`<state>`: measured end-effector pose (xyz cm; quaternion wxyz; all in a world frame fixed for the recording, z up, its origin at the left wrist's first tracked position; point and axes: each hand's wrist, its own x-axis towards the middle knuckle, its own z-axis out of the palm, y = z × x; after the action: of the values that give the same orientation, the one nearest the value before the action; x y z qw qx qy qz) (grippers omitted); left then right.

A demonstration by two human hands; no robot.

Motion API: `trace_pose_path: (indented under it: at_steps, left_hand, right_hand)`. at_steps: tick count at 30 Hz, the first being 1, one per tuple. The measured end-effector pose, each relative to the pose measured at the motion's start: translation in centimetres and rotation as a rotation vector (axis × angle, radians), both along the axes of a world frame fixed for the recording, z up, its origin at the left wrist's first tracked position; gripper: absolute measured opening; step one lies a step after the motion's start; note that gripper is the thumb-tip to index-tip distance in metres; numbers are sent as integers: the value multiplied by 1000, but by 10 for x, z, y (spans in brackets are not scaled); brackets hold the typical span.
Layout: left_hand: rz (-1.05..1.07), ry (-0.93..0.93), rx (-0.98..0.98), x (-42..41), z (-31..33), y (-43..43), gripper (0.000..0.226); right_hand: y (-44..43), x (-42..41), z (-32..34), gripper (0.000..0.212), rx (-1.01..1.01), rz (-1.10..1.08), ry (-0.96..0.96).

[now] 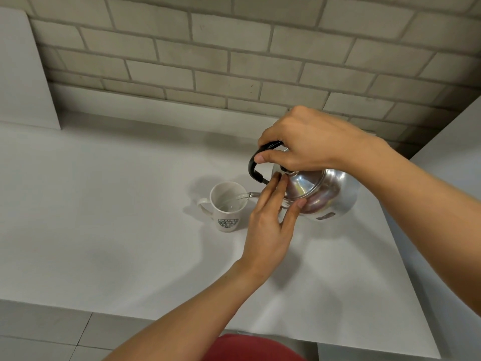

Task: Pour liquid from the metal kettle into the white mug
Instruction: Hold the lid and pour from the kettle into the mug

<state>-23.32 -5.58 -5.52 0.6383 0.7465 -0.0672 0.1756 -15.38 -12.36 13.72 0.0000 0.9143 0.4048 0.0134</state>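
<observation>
Kettle handling: the left hand (pixel 268 225), lower centre of frame, lays extended fingers (pixel 279 187) flat against the lid of the metal kettle (pixel 326 196), gripping nothing. Centre-right, the kettle hangs tilted above the tabletop (pixel 117 230), spout over the white mug (pixel 227 205) just left, water running in. Above, the right hand (pixel 309 144) wraps the black handle (pixel 256 165). Polished steel is probably slippery and heavy when filled; hold the handle, steady the loose lid.

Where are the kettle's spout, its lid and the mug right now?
spout (pixel 251 195), head view: the thin tube over the mug's rim.
lid (pixel 303 185), head view: its shiny dome.
white mug (pixel 228 222), head view: outer wall at the green logo.
</observation>
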Motion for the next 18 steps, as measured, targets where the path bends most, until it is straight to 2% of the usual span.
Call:
trace_pose_path:
  at_steps: [18]
  left_hand:
    - [13,7,-74,2,6,-1,53]
  right_hand:
    - [7,5,7,33,-60,-12,25]
